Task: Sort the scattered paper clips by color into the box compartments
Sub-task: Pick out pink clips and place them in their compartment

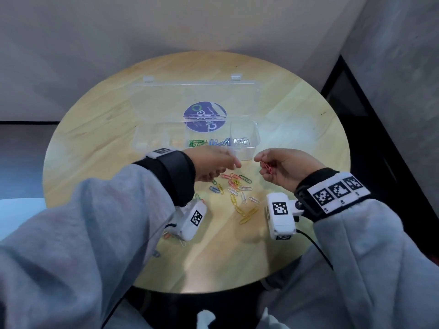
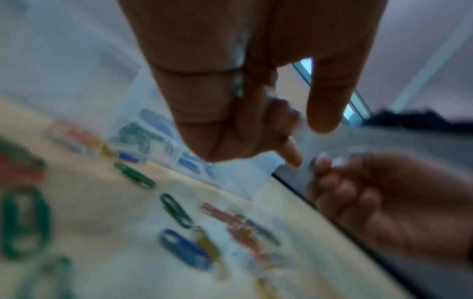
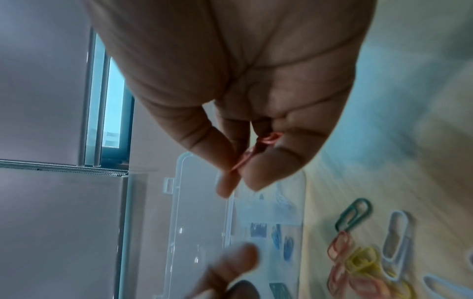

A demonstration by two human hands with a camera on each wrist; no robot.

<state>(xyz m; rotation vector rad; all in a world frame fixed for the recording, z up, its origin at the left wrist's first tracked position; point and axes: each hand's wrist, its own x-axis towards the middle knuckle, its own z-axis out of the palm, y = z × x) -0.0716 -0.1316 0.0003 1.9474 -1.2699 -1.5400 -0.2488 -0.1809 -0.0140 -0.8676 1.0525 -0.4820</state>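
Note:
A clear compartment box (image 1: pixel 252 151) lies open at the table's middle, its lid flat behind it. Its front compartments hold green clips (image 1: pixel 197 143), blue clips (image 1: pixel 219 142) and white clips (image 1: pixel 241 141). Mixed scattered clips (image 1: pixel 237 186) lie in front of it, with yellow clips (image 1: pixel 245 213) nearest me. My right hand (image 1: pixel 259 162) hovers right of the pile and pinches red clips (image 1: pixel 268 167) between thumb and fingers; the right wrist view shows the same red clips (image 3: pixel 261 145). My left hand (image 1: pixel 228 166), blurred, reaches toward it over the pile with loosely curled fingers and nothing visible in it.
The round wooden table (image 1: pixel 95 138) ends close behind the box and near my lap. White wrist cameras (image 1: pixel 192 218) (image 1: pixel 281 216) hang just above the tabletop, one with a black cable. A few more clips (image 1: pixel 171 236) lie under my left forearm.

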